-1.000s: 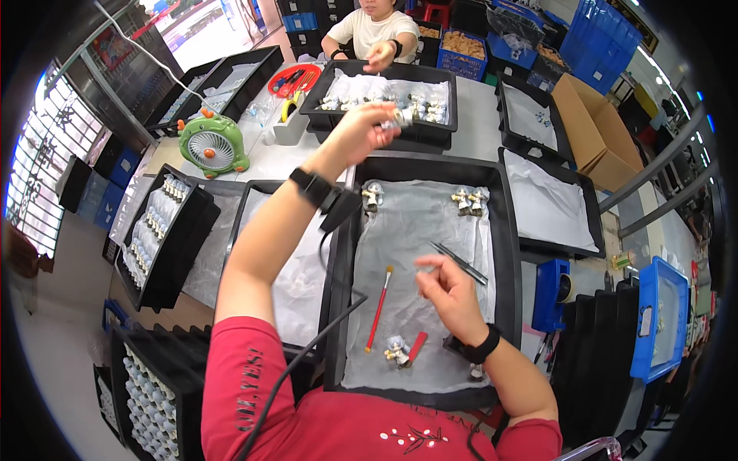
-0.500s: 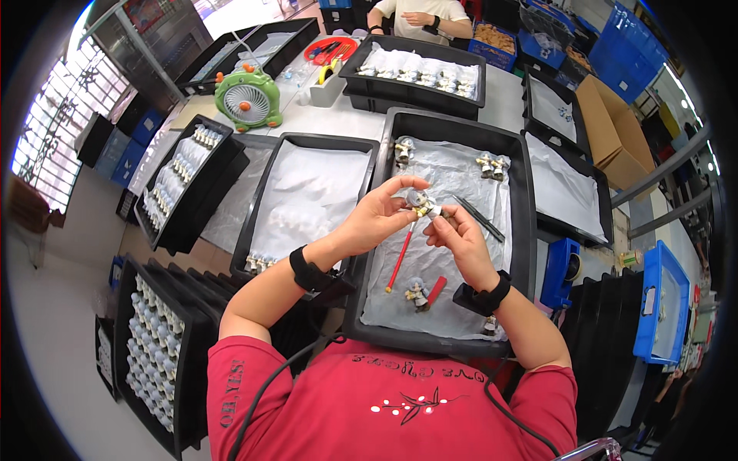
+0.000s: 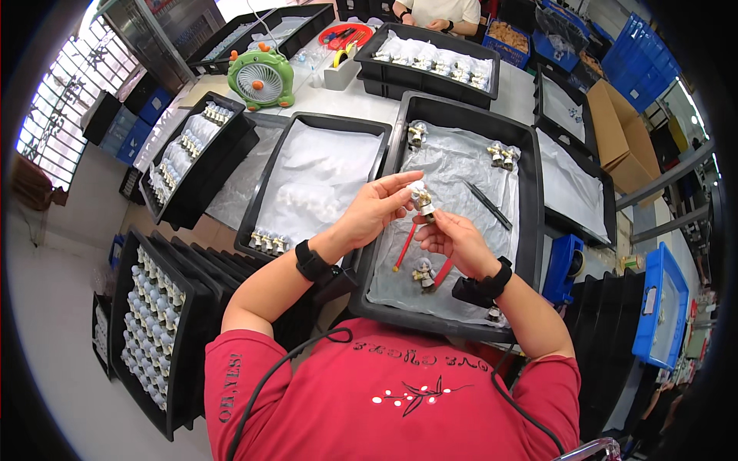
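Note:
Between my hands, above the paper-lined black tray (image 3: 530,253), is a small figurine (image 3: 423,201) with a pale head and a white and gold body. The fingers of my left hand (image 3: 374,209) close on its head end. My right hand (image 3: 465,244) pinches its lower end. Below them in the tray lie a red-handled tool (image 3: 403,250), another figurine (image 3: 423,272) beside a flat red piece (image 3: 443,271), and dark slim tools (image 3: 487,204). More figurines (image 3: 503,155) stand at the tray's far right, one (image 3: 417,133) at its far left.
A paper-lined tray (image 3: 323,165) is at my left, with figurines at its near end. Further left are a tray of figurines (image 3: 184,154) and a green fan (image 3: 260,79). Stacked trays (image 3: 154,323) stand lower left. Across the table sits a person (image 3: 438,14) behind another filled tray (image 3: 434,61).
The figurine has turned in my hands: it was tilted sideways, and now it is more upright with its head away from me. The whole view has shifted slightly.

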### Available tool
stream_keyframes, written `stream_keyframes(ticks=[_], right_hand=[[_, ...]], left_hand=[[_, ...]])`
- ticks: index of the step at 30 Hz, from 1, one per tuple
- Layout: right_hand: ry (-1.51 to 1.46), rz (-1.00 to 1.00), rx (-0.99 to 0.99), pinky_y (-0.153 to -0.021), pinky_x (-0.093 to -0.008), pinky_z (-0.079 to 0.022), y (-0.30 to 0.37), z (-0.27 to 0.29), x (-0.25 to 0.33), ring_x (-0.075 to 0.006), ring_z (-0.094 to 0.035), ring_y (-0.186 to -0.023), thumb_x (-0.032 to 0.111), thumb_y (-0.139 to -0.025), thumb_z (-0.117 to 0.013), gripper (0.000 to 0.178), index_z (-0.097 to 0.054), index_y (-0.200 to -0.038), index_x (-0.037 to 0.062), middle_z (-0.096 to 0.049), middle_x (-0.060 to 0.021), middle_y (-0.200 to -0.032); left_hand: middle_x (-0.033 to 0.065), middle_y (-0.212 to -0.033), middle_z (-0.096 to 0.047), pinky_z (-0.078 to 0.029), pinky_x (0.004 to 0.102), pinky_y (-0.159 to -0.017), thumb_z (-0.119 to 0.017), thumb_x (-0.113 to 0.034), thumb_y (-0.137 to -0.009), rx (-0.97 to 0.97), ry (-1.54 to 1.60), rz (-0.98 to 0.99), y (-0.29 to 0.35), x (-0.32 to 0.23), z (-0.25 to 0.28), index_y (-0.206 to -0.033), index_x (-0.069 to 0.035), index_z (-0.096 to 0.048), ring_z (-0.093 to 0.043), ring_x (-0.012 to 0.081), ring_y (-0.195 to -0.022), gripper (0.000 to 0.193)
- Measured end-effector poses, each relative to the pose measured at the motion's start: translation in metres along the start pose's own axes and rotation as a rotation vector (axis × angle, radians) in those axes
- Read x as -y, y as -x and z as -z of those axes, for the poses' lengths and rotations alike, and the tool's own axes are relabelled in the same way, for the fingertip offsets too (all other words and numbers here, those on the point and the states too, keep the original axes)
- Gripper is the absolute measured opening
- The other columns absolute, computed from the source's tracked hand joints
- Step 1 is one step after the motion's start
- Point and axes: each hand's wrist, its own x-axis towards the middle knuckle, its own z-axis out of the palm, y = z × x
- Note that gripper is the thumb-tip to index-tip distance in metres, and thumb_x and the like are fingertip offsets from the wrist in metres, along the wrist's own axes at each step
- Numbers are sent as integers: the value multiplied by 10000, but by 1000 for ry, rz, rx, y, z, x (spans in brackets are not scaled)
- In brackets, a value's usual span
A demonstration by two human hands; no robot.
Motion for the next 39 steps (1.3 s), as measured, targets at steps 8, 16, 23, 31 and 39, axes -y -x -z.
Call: stream_keyframes(ticks=[8,16,23,31,39], right_hand=[[-116,-71,53,-740,-234,-476,-1,5,-1,-109,-595,-785,332,-986,-367,403,-530,-1150,2,-634,-60,-889],[-122,-58,79,-747,-240,-481,-1,5,-2,-111,-591,-798,315,-992,-354,403,-516,-1165,-11,-622,-67,-911],[-119,-55,79,-756,-243,-479,0,5,-2,-116,-589,-811,305,-995,-344,396,-512,-1168,-9,-617,-73,-921],[-97,-37,44,-754,-250,-472,1,3,-2,-122,-584,-814,292,-995,-352,363,-518,-1148,7,-613,-84,-922],[-57,-39,13,-742,-237,-453,-3,1,-1,-110,-571,-806,282,-989,-380,319,-523,-1121,29,-612,-66,-930]], left_hand=[[-37,-895,-554,-399,183,-659,-581,-166,-904,-55,-44,-23,-2,1,-3,-1270,-38,-494,-438,35,-710,397],[-42,-849,-525,-379,180,-633,-580,-178,-906,-85,-81,-6,-1,-1,-8,-1244,-36,-513,-409,34,-685,372],[-47,-815,-501,-354,174,-593,-578,-189,-909,-107,-112,13,-2,-2,-10,-1222,-42,-529,-386,35,-649,349],[-40,-853,-519,-355,169,-598,-600,-181,-894,-98,-132,0,0,-3,-12,-1222,-51,-536,-400,32,-661,357],[-37,-908,-528,-360,170,-605,-610,-162,-884,-80,-166,-23,-2,-4,-10,-1224,-58,-541,-409,30,-678,362]])
